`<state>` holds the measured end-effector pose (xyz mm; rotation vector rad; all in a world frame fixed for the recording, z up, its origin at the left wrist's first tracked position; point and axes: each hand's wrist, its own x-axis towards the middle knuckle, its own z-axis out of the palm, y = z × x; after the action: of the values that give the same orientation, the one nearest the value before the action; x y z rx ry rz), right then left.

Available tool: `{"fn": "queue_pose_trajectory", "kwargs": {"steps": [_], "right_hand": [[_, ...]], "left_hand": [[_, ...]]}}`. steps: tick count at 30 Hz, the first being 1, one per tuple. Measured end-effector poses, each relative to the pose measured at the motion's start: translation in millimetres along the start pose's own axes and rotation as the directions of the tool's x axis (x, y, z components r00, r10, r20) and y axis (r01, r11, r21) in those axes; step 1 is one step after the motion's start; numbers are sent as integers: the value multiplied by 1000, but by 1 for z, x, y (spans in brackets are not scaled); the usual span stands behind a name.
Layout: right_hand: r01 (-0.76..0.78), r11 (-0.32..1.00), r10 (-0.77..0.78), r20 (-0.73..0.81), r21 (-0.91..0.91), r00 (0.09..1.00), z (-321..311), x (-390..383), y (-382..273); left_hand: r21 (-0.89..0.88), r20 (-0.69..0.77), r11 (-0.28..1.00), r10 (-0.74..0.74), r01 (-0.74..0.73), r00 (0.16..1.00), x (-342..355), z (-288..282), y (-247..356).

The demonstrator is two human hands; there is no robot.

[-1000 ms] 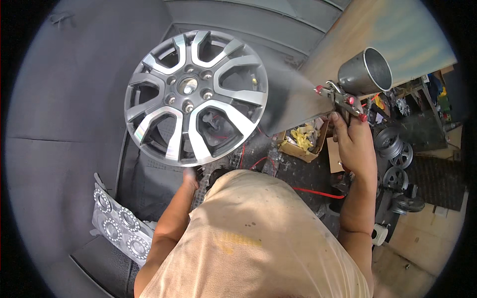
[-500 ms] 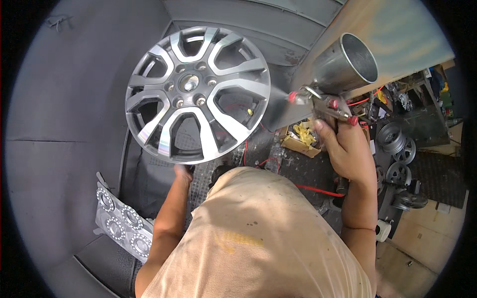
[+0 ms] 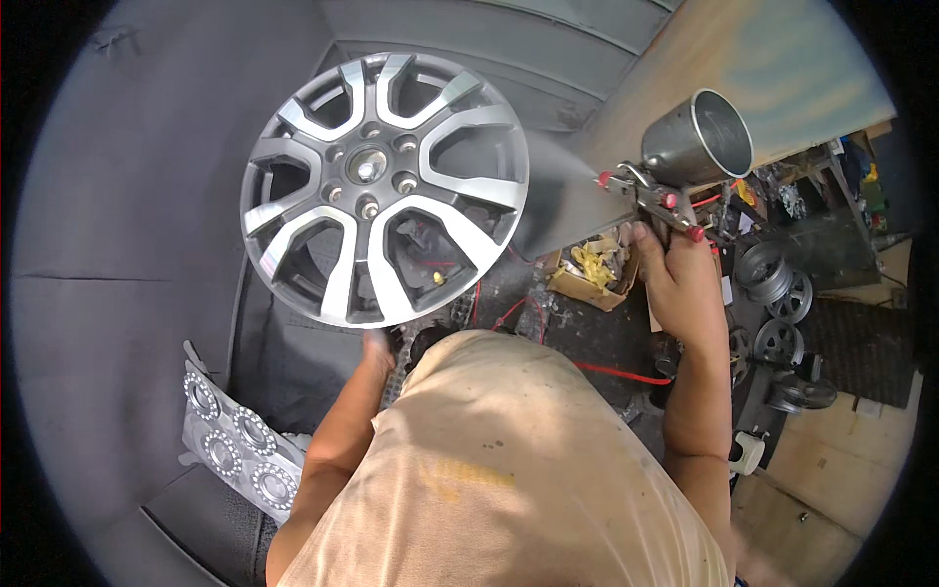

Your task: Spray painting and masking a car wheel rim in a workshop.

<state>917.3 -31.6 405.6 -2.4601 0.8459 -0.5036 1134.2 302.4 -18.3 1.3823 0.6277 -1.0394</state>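
Observation:
A car alloy wheel (image 3: 370, 188) with bright silver spoke faces and dark grey recesses is raised in front of me, left of the middle. My left hand (image 3: 378, 350) is at its near lower edge; the fingers are hidden behind the rim. In my right hand (image 3: 683, 289) is a spray gun (image 3: 657, 199) with red knobs, its nozzle facing the wheel from the right. A metal cup (image 3: 675, 147) sits on the gun. Pale mist (image 3: 567, 176) fans out from the nozzle and reaches the wheel's right side.
Below the gun stands a cardboard box (image 3: 587, 292) with yellow scraps. A red hose (image 3: 621, 372) crosses the floor. Several more wheels (image 3: 778, 342) lie at right, beside a cluttered shelf (image 3: 831, 235). A grey sheet with ring patterns (image 3: 230, 426) leans at lower left, near the dark wall (image 3: 117, 225).
The wheel has turned about its hub, so its spokes stand at another angle. The spray gun has shifted a little right and downward. My left hand has moved slightly right along the rim.

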Motion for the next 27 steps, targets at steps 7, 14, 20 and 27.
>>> {"fn": "queue_pose_trajectory", "kwargs": {"steps": [7, 14, 20, 27], "right_hand": [[-84, 994, 83, -25, -65, 996, 1, 0, 8], [-55, 998, 56, 88, -10, 995, 8, -9, -23], [-170, 858, 2, 329, 485, 944, 13, -9, -42], [34, 999, -37, 68, 43, 997, 27, 6, -13]], "left_hand": [[-66, -69, 992, 99, -103, 993, 17, -35, 35], [-268, -23, 947, 176, -175, 984, 9, -34, 42], [-167, -70, 986, -33, 20, 997, -2, -1, -14], [-164, 48, 986, -7, 15, 999, -9, 16, -12]]}}
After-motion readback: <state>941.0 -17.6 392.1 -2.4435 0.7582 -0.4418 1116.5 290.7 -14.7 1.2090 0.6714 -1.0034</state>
